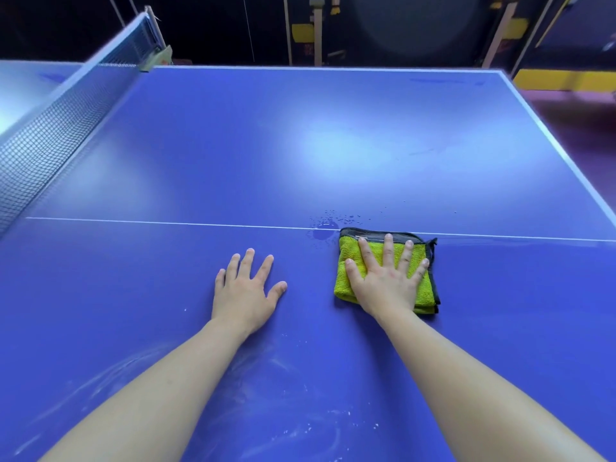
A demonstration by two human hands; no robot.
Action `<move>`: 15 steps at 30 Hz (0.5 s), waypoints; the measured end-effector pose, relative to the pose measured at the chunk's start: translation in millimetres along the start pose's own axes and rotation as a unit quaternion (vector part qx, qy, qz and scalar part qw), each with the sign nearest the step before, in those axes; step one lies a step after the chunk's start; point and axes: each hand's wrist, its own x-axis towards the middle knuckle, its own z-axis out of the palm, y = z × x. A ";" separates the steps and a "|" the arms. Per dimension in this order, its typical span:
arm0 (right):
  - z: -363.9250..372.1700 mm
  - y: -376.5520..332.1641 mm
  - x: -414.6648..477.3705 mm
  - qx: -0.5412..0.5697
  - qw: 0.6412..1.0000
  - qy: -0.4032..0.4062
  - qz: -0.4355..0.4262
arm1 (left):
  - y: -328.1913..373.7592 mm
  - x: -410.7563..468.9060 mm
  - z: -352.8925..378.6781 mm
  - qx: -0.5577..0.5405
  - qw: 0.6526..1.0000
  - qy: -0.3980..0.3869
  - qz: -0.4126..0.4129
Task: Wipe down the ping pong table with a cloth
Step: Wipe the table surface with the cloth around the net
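Right now the cloth, folded, yellow-green with a dark hem, lies flat on the blue tabletop, its far edge touching the white line. Pressing down on it is the right hand, palm flat and fingers spread wide, so this grip closes on nothing. Just left of the cloth's far corner sit water drops. The left hand rests flat on the bare surface, fingers splayed, holding nothing, well apart from the cloth. Whitish smears mark the near surface. A net runs along the far left.
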 end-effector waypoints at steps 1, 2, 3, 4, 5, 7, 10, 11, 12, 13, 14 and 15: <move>0.4 0.1 -0.1 -0.002 1.000 0.000 0.001 | -0.2 0.1 0.2 -0.001 1.000 0.001 0.000; 0.5 -0.1 -0.3 -0.004 1.000 -0.001 0.002 | -0.9 -0.2 0.8 -0.002 1.000 0.005 0.000; 0.5 -0.4 -0.5 -0.005 1.000 -0.003 0.004 | -1.4 -0.1 1.5 -0.002 1.000 0.009 0.000; 0.1 -0.7 -0.5 -0.005 1.000 -0.005 0.006 | -1.8 -0.4 2.6 0.000 1.000 0.014 0.004; -0.2 -1.0 -0.3 -0.006 1.000 -0.007 0.008 | -1.9 -0.2 3.4 0.002 1.000 0.018 0.007; -0.6 -3.1 -0.7 -0.010 1.000 -0.011 0.014 | -6.2 2.1 3.1 0.004 1.000 0.019 0.019; 0.6 -9.3 -0.7 -0.019 0.999 -0.013 0.030 | -27.8 9.1 -4.8 -0.014 0.997 0.033 0.069; 0.2 -10.2 -0.2 -0.018 0.999 -0.013 0.039 | -37.4 11.3 -7.5 -0.027 0.994 0.049 0.092; -0.5 -10.0 0.0 -0.014 0.999 -0.012 0.049 | -46.5 11.4 -9.1 -0.034 0.991 0.072 0.111; -0.5 -15.9 0.1 -0.010 0.998 -0.011 0.058 | -61.2 12.1 -9.6 -0.041 0.986 0.100 0.125; 0.3 -26.4 0.4 -0.008 0.998 -0.012 0.061 | -79.5 13.1 -8.1 -0.050 0.981 0.130 0.133; 1.9 -39.2 -0.4 -0.009 0.998 -0.013 0.057 | -98.9 14.1 -4.8 -0.056 0.976 0.156 0.140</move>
